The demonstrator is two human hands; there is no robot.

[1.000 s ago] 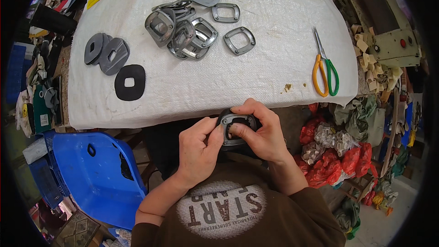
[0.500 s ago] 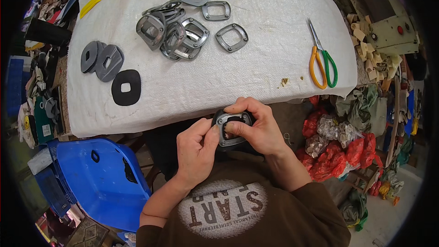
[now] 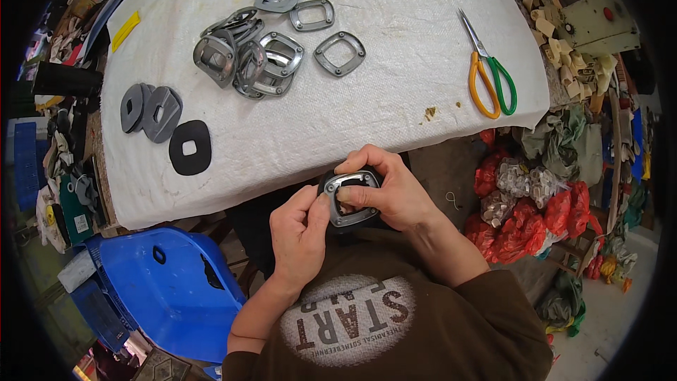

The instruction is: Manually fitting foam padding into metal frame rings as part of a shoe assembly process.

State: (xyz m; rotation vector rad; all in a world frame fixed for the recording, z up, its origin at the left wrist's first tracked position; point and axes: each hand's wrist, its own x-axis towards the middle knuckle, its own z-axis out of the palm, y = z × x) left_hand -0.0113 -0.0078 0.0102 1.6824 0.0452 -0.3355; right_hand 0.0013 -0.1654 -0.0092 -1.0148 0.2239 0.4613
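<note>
In front of my body, just off the table's near edge, I hold a grey metal frame with rounded corners and a dark pad behind it. My left hand pinches its left side between thumb and fingers. On the other side my right hand grips the top right, its thumb pressing at the frame's opening. Several similar metal frames lie heaped on the table, with a single loose frame beside the heap. A black pad with a square hole lies at the left, near several grey pads.
A white woven sheet covers the table. Scissors with orange and green handles lie at its right. A blue chair stands lower left; red plastic bags sit lower right. A yellow strip lies far left.
The view has turned and shifted slightly, so the table's things sit differently in the picture. Both hands keep their hold on the frame, with my right thumb still at its opening.
</note>
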